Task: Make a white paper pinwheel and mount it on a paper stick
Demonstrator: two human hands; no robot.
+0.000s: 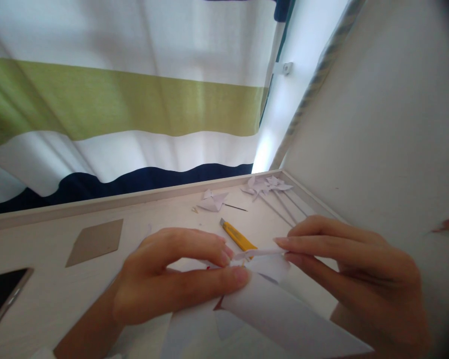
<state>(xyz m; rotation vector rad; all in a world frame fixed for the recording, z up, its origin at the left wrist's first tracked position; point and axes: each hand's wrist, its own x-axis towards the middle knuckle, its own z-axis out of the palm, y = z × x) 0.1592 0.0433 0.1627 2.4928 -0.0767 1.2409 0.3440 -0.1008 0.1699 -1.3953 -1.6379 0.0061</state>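
Note:
My left hand (172, 279) and my right hand (344, 259) meet over a pale wooden desk (52, 294). Both pinch a folded piece of white paper (273, 309) at its upper edge, thumb and fingers pressed together on a narrow folded strip. The paper slopes down towards me on the right. A yellow utility knife (236, 235) lies on the desk just beyond my fingertips.
A folded white paper pinwheel (211, 201) with a thin pin lies further back. More paper pinwheels on sticks (266, 185) lie by the white wall at the right. A brown card square (96, 241) and a dark phone (2, 296) lie at the left. A striped curtain (127, 99) hangs behind.

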